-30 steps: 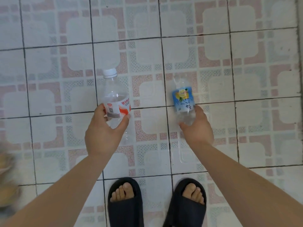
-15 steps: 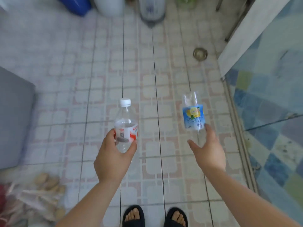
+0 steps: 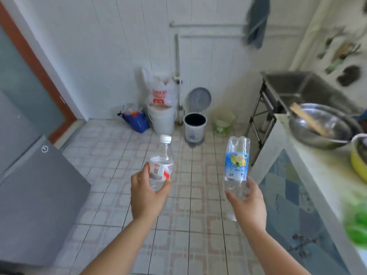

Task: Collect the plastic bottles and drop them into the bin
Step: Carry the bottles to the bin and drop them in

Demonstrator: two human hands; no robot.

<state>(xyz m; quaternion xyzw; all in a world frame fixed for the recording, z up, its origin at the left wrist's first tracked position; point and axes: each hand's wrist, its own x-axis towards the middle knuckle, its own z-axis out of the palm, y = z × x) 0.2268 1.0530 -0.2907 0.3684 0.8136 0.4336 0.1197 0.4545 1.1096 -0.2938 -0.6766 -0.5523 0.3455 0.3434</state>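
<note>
My left hand (image 3: 148, 197) grips a clear plastic bottle with a white cap and a red-and-white label (image 3: 161, 165), held upright. My right hand (image 3: 247, 203) grips a second clear bottle with a blue-and-yellow label (image 3: 236, 162), held upside down with its base uppermost. Far ahead by the back wall stands a small white pedal bin (image 3: 194, 126) with its grey lid (image 3: 199, 97) tipped up and a dark inside. Both bottles are well short of the bin.
A white bucket (image 3: 161, 121), a blue bag (image 3: 137, 121) and a green pot (image 3: 223, 120) flank the bin. A grey cabinet (image 3: 37, 195) stands at left. A counter (image 3: 325, 175) with a metal bowl (image 3: 321, 126) and a sink (image 3: 294, 86) runs along the right.
The view has lifted from the floor and my feet up to the room, bringing the bin, wall and counter into sight. Both hands still hold their bottles.
</note>
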